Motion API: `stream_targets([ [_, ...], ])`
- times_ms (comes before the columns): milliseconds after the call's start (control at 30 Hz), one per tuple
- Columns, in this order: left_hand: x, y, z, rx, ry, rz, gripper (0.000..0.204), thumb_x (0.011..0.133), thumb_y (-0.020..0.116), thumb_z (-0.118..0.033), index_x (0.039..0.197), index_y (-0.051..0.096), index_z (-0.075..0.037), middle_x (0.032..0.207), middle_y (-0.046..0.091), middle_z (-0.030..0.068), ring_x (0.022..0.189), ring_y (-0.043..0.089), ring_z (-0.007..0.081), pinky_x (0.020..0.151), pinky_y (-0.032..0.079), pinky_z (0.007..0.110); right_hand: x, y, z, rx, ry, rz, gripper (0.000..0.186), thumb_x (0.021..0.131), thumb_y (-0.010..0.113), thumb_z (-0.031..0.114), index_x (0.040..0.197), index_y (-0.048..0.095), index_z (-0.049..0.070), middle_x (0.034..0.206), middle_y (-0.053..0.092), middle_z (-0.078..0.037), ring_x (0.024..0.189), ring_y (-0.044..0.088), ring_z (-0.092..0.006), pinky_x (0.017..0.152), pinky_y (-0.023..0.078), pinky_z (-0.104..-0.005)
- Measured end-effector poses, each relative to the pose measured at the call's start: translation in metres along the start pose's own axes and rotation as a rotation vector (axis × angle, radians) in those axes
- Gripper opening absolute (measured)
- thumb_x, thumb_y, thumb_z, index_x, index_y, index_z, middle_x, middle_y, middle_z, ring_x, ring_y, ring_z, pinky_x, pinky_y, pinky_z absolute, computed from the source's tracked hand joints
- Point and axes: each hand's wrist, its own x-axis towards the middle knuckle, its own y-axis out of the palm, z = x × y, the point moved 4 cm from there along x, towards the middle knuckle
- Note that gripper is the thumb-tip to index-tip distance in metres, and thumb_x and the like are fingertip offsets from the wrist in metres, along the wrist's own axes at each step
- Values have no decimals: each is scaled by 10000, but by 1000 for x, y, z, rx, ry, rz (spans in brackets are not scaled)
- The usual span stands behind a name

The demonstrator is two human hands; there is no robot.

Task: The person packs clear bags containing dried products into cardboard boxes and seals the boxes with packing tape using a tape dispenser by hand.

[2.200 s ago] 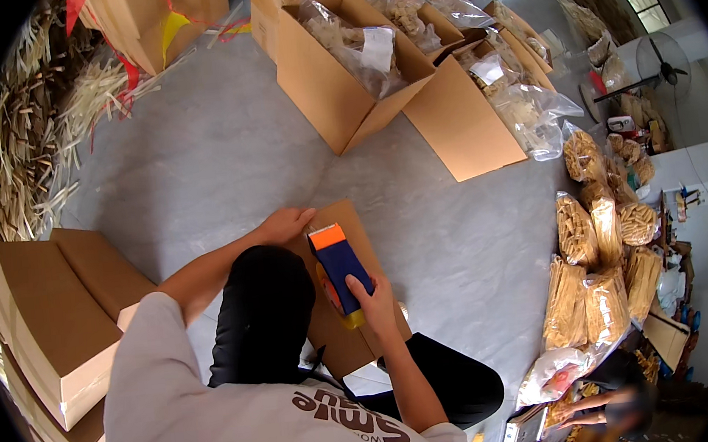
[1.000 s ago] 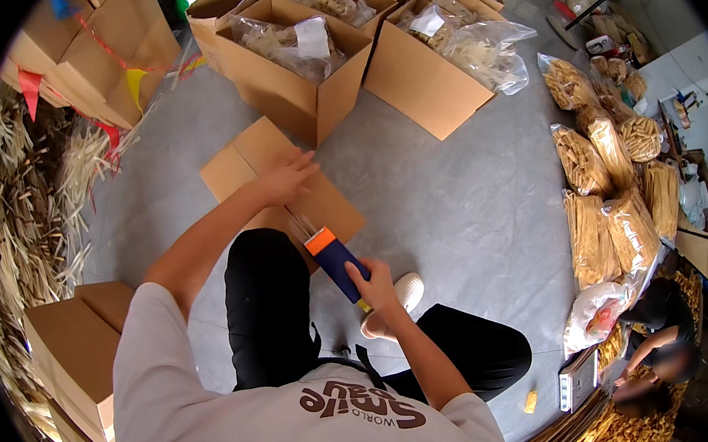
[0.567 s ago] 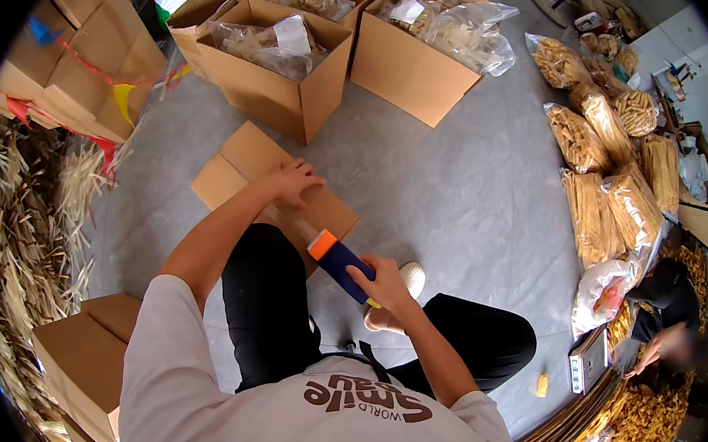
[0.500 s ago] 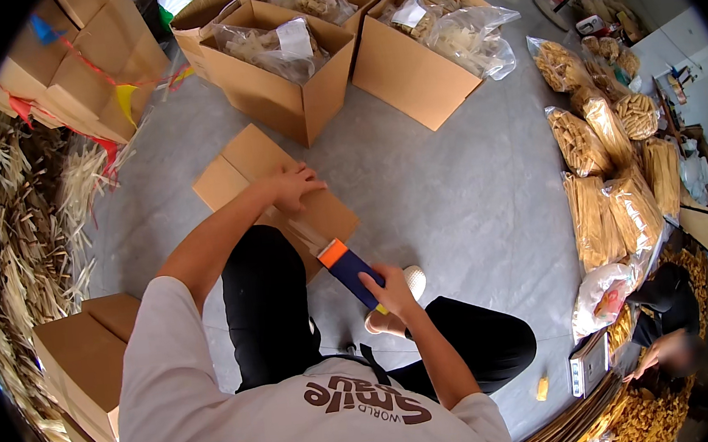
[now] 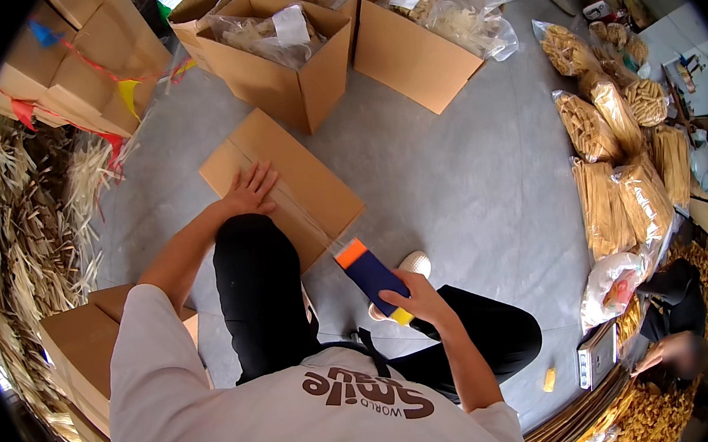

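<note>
A closed cardboard box (image 5: 316, 178) lies tilted in front of my knees, a seam running lengthwise across its top. My left hand (image 5: 250, 190) rests flat on that top, fingers spread, near the seam and the box's left side. In my right hand (image 5: 417, 296) is a tape dispenser (image 5: 366, 274), dark blue with an orange front and a yellow back end. Its orange end is just off the box's near edge. Clear tape (image 5: 337, 245) stretches between the dispenser and the box, along the seam.
Open cartons (image 5: 416, 66) filled with bagged goods stand ahead. Stacked boxes (image 5: 83, 59) and heaped pale strips (image 5: 21, 219) are on the left, another carton (image 5: 84, 341) beside my left arm. Bags of tan sticks (image 5: 604, 205) line the right, where another person (image 5: 678, 309) sits.
My left hand has slid left along the box top and flattened out. The dispenser in my right hand has moved right and toward me, off the box edge.
</note>
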Motion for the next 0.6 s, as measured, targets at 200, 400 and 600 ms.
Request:
stream_targets([
  [200,-8,3,3,-28,-26,4,721,849,405,-459,1407,32,-195,1465,-71,54,1342,-77,288,1049,2,524,-40,-12,-39,-295,358,81,468,704,642,447,837,642,-2,718,627,-171,688,621,-286,656,471,-328],
  [400,0,4,5,16,-10,-31,709,852,398,-459,1407,45,-194,1466,-57,56,1343,-68,290,1047,7,528,74,33,-79,-362,261,-74,520,697,572,509,730,658,-3,685,613,-210,693,606,-363,627,468,-405],
  [600,-1,-10,3,-98,30,-109,718,847,449,-415,1404,69,-169,1461,12,96,1343,-8,305,1047,26,525,148,93,-82,-484,213,-228,565,702,557,528,715,640,-31,704,593,-259,681,594,-389,611,460,-433],
])
